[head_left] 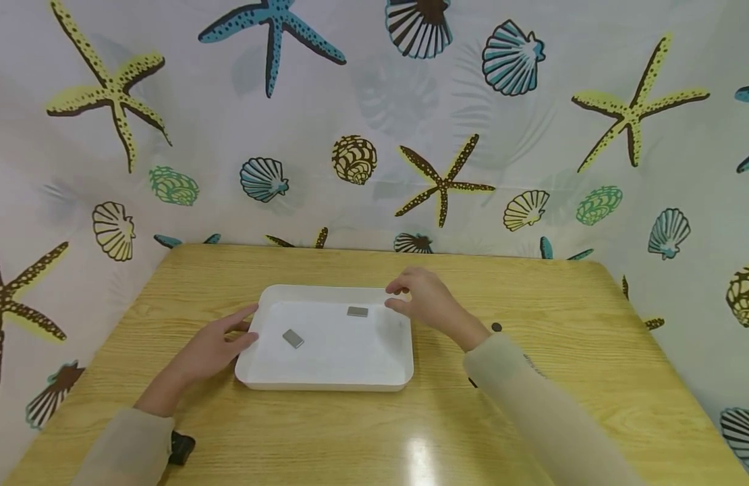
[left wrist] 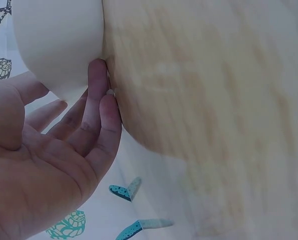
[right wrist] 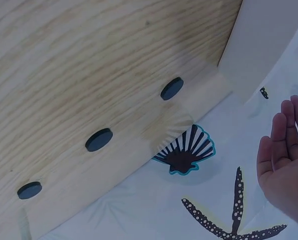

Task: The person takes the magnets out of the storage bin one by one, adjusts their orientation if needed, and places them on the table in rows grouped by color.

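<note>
A shallow white tray (head_left: 326,368) stands on the wooden table. Inside it lie two small grey rectangular pieces, one (head_left: 293,338) at the left and one (head_left: 357,312) toward the far side. My left hand (head_left: 213,345) holds the tray's left edge. In the left wrist view its fingertips (left wrist: 97,75) bend against the tray's outer wall, low down by the table. My right hand (head_left: 428,297) hovers at the tray's far right corner, thumb and bent fingers apart, nothing visible between them. The right wrist view shows its fingers side by side, with the thumb out of frame.
Right of the tray, dark round discs lie on the table (head_left: 326,432), one (head_left: 496,327) beside the right sleeve; three line up in the right wrist view, including a middle disc (right wrist: 98,139). A curtain (head_left: 326,108) printed with shells and starfish hangs behind the table.
</note>
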Demonstrator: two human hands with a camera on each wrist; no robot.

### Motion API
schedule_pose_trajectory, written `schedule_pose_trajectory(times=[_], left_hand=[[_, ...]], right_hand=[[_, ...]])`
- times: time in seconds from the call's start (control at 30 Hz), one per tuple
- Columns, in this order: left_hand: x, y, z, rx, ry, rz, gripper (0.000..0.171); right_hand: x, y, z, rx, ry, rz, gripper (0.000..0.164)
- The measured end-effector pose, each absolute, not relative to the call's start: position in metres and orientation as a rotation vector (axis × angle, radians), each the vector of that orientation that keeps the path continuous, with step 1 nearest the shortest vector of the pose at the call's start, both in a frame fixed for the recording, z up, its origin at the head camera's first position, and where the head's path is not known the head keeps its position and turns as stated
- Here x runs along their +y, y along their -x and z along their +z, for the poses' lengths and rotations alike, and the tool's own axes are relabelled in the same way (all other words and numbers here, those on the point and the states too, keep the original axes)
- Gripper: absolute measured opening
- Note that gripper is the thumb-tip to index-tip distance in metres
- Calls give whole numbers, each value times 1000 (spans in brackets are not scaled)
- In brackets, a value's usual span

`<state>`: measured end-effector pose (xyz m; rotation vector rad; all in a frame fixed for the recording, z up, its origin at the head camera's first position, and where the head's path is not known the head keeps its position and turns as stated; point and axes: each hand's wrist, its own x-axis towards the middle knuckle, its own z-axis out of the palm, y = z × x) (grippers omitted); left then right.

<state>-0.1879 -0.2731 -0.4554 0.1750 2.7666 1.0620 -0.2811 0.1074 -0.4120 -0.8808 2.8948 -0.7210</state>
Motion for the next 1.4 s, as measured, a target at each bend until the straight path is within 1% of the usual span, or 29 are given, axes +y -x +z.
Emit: schedule_pose_trajectory(times=[0.4, 0.7, 0.93, 1.4], left_hand=[[-273, 190, -457, 2767, -161, 1083, 66], [-274, 189, -458, 2757, -155, 1107, 66], [-273, 188, -457, 2759, -163, 1107, 66], [-273, 189, -457, 2754, -164, 1108, 66]], right_hand=[[79, 282, -423, 2826, 966, -705, 27], [66, 282, -433, 2782, 920, -714, 26], [59, 282, -443, 2791, 849, -698, 28], [53, 277, -456, 2884, 908, -556, 24]])
